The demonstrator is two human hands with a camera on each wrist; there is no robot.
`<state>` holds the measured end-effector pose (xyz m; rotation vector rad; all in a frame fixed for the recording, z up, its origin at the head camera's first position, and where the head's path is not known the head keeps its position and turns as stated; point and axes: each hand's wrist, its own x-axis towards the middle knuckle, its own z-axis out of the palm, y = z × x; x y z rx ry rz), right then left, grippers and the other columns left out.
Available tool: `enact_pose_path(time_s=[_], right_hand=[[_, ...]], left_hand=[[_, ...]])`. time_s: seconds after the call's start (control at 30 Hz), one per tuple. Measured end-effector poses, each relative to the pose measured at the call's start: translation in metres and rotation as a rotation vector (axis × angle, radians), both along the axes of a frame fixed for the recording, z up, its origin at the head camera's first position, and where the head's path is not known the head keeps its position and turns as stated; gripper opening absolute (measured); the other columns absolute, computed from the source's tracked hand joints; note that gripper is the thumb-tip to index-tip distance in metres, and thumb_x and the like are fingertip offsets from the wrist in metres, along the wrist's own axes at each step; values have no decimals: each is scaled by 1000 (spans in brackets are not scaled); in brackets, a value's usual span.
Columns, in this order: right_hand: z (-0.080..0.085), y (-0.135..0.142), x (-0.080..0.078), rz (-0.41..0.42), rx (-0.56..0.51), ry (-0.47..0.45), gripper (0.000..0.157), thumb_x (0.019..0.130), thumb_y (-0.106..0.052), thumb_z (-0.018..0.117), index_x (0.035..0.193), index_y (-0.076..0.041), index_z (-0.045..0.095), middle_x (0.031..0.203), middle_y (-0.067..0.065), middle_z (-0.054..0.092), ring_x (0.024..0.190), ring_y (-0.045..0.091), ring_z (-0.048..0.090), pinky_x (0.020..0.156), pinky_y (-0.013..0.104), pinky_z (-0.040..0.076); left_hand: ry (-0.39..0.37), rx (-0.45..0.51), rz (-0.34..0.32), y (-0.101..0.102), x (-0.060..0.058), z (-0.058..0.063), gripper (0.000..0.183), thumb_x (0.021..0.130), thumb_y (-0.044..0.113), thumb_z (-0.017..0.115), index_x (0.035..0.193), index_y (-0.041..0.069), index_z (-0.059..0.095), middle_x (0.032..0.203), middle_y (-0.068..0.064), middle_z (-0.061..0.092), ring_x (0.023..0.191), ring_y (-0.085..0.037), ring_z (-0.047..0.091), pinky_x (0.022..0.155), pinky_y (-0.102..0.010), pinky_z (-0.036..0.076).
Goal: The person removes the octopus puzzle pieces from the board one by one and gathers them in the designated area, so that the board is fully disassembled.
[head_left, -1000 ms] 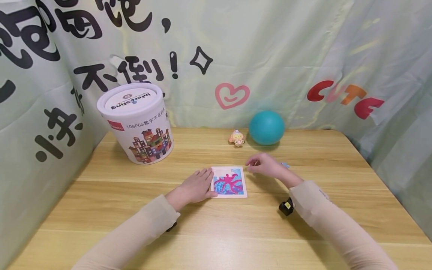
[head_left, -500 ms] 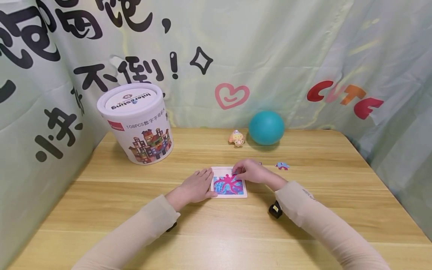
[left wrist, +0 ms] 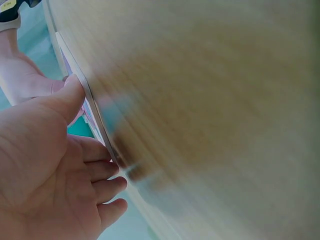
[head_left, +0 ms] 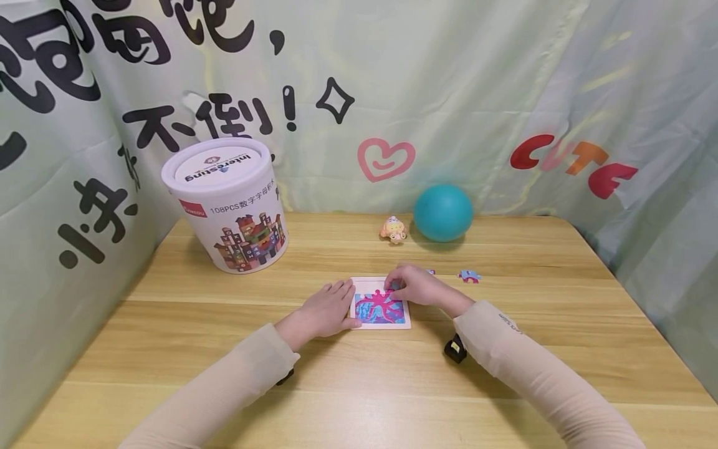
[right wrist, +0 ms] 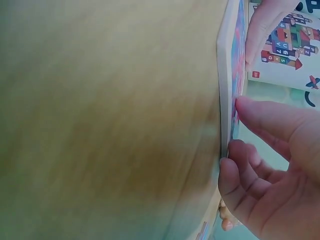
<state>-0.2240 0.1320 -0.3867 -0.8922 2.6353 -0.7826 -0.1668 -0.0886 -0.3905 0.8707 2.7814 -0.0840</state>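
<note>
A jigsaw puzzle (head_left: 379, 312) with a pink octopus on blue lies in a white-rimmed tray (head_left: 370, 328). The left part of its top row shows bare tray. My left hand (head_left: 322, 312) rests against the tray's left side, fingers extended and thumb at the near corner. At the top right corner, my right hand (head_left: 417, 287) has its thumb and bent fingers about a puzzle piece, mostly hidden in the head view. In the right wrist view the thumb (right wrist: 245, 105) touches the picture. Two loose puzzle pieces lie beyond this hand, one plain (head_left: 469, 275), one partly covered (head_left: 430, 272).
A large white bucket (head_left: 224, 206) of toy blocks stands at the back left. Toward the back are a small figurine (head_left: 394, 231) and a teal ball (head_left: 443, 212). A printed curtain (head_left: 477, 93) surrounds the wooden table (head_left: 359, 386).
My right hand has moved left from beside the tray onto its top right corner, uncovering the loose pieces. Over the last half second it has barely shifted. My left hand stays put.
</note>
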Motion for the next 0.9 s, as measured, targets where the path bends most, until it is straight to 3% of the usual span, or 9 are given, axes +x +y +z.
enact_pose_path(time_s=[0.23,0.53,0.9], right_hand=[[0,1,2,-21,-12,25,11,80,-6,71,89,-10,68,89,6,51,79,22,47,67,31,41],[1,2,1,-38,-38,39,23,81,0,67,101,-3,56,92,6,54,80,20,50,72,32,47],[1,13,-1,-44,-207,-26,19,86,5,57,99,-5,65,80,4,55,71,18,47,61,30,44]], left_hand=[[3,-6,-4,0,1,1,75,93,52,42,141,-4,29,148,-17,22,135,-29,21,109,-40,19],[-3,-12,-2,0,1,1,75,93,52,41,141,-4,28,149,-17,21,135,-29,20,109,-39,18],[-20,-6,9,1,2,3,75,93,52,41,142,-4,27,149,-16,20,136,-29,19,109,-40,17]])
